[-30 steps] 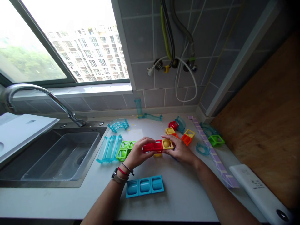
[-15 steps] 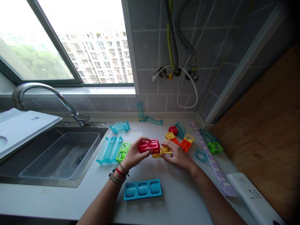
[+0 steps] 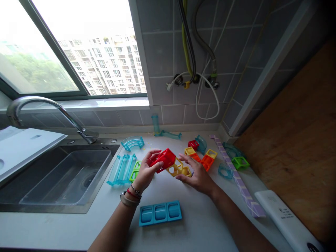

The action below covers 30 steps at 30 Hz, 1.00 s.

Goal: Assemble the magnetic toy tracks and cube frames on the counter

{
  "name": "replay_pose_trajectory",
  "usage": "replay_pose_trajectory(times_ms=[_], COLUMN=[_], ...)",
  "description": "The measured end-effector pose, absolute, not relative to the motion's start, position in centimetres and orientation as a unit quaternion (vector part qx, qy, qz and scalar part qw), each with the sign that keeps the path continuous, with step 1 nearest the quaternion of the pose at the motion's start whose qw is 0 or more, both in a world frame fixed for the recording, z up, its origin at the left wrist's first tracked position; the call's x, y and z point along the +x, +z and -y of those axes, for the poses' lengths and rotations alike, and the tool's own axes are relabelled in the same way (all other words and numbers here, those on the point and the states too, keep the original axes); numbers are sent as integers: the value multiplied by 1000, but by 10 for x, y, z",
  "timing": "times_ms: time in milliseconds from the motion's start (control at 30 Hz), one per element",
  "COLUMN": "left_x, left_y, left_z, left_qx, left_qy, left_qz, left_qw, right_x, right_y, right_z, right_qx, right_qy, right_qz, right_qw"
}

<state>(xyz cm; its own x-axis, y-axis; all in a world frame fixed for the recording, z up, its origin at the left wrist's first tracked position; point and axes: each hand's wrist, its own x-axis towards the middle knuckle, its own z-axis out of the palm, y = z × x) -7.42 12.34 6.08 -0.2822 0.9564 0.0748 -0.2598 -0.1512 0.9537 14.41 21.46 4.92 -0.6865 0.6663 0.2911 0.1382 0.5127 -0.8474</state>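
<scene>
- Above the middle of the white counter (image 3: 204, 224), the red block piece (image 3: 168, 157) sits tilted in the left hand (image 3: 145, 172), the thumb across its near side and the fingers behind.
- Just beside its lower right end are the yellow blocks (image 3: 175, 169), open-framed; whether red and yellow are joined is hard to tell.
- The right hand (image 3: 197, 175) has thumb and fingers spread wide about the yellow end; whether they press on it I cannot tell.
- Both pieces look like hollow, rigid plastic, so probably light, stiff and a little slick; the thin yellow frames may be the more fragile.
- The best hold is likely on the square edges and flat sides, away from the openings.
- Compared with half a second ago, the red piece is tipped more steeply, more of the yellow frames shows, and the right fingers stand farther from the thumb.
- The blue three-part piece (image 3: 160, 213) lies nearer the body, untouched, as it did then.
</scene>
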Motion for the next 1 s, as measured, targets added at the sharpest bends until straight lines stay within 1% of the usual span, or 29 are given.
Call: replay_pose_trajectory(times_ms=[100, 333, 433, 567, 633, 733, 900, 1000], left_x=[-70, -66, -70, -76, -77, -78, -79, -77], left_y=[61, 61, 59, 62, 63, 61, 55, 53], left_z=[-122, -122, -122, -122, -123, -124, -127, -127], left_qx=[407, 426, 405, 345, 311, 255, 181, 167], left_qy=[633, 610, 626, 675, 702, 735, 747, 749], left_qz=[-478, -498, -489, -421, -385, -358, -334, -320], left_qw=[454, 446, 452, 498, 512, 516, 545, 555], right_x=[143, 150, 153, 157, 156, 151, 133, 118], right_y=[50, 53, 52, 50, 51, 52, 51, 53], right_z=[-212, -220, -223, -227, -225, -217, -208, -215], right_qx=[-247, -250, -236, -235, -238, -238, -263, -287], right_qy=[475, 488, 508, 518, 506, 456, 360, 337], right_qz=[784, 778, 772, 764, 773, 814, 855, 862], right_qw=[314, 307, 302, 305, 300, 269, 264, 246])
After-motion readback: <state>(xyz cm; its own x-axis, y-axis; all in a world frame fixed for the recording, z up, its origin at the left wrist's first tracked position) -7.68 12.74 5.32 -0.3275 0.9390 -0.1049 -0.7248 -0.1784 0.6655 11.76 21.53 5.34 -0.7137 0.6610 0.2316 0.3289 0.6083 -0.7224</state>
